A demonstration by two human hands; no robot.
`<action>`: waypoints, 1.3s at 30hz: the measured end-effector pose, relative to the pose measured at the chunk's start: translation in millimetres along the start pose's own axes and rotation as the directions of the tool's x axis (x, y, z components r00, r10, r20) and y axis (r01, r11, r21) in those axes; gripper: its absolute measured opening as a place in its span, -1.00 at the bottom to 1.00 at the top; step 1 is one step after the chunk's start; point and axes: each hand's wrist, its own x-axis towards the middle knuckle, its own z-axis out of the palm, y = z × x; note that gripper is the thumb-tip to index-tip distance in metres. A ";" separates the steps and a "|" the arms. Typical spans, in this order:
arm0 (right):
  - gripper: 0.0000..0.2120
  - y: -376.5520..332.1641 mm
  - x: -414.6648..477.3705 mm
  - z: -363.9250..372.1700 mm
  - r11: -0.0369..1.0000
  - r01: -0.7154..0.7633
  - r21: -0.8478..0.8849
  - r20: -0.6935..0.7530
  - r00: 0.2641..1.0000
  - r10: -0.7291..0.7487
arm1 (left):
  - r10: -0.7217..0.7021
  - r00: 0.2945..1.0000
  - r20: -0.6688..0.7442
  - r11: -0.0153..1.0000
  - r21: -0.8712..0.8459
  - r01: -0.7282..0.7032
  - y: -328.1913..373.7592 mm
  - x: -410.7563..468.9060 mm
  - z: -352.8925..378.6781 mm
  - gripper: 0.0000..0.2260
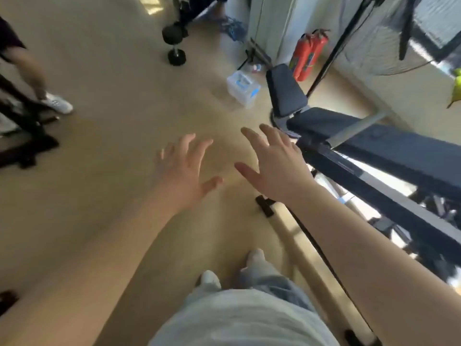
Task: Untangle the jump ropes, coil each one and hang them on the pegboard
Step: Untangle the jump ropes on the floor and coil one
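Both arms reach fwd over bare tan floor [104, 136], palms down. Left hand [185, 168] spread wide, fingers apart, holding nothing. Right hand [273, 166] also wide open w/ fingers fanned, empty, just right of the left one; the two hands are near each other but apart.

Jump ropes: can't pick any out for sure. A thin black cord [321, 253] runs along the floor on the right, from under the right forearm toward the near edge, close beside a pale floor rail, but can't tell if it's a rope or a cable. No pegboard in view either.

Right side: black padded weight bench [389, 146], its raised back pad pointing far, frame bars below it. Far right by the wall, two red fire extinguishers [309, 56] stand side by side. Just left of the bench's far end sits a clear plastic box [243, 88] w/ blue on the lid. Farther off, a black dumbbell [174, 43] stands on end on the floor.

Far left: another person's leg & white sneaker [58, 103] next to dark equipment. Near bottom centre: wearer's own pale shirt, jeans, light shoes. Whole view a bit motion-blurred.
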 end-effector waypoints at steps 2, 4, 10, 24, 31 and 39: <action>-0.29 -13.6 24.8 7.3 0.999 0.039 0.010 0.014 0.999 -0.040 | -0.068 0.998 0.006 0.997 -0.024 0.068 -19.5 8.3 -5.7 -0.27; -0.29 -23.2 50.9 17.3 0.997 0.077 0.009 0.040 0.996 -0.077 | -0.112 0.994 0.008 0.993 -0.031 0.112 -40.9 19.6 -6.4 -0.27; -0.28 -34.9 154.6 38.9 0.991 0.130 0.037 0.057 0.990 -0.132 | -0.162 0.987 0.017 0.987 -0.009 0.162 -89.6 86.4 -6.7 -0.27; -0.24 2.2 475.2 16.3 0.988 0.153 0.039 0.120 0.980 -0.156 | -0.238 0.971 -0.028 0.971 0.030 0.238 -155.5 386.4 -68.8 -0.28; -0.25 9.8 611.9 15.5 0.995 0.076 0.057 0.128 0.988 -0.083 | -0.134 0.991 -0.021 0.990 0.050 0.135 -210.5 533.6 -102.4 -0.27; -0.28 20.8 789.3 6.9 0.991 -0.122 0.055 0.094 0.989 0.117 | 0.050 0.999 0.001 0.997 0.052 -0.050 -285.4 738.3 -137.4 -0.28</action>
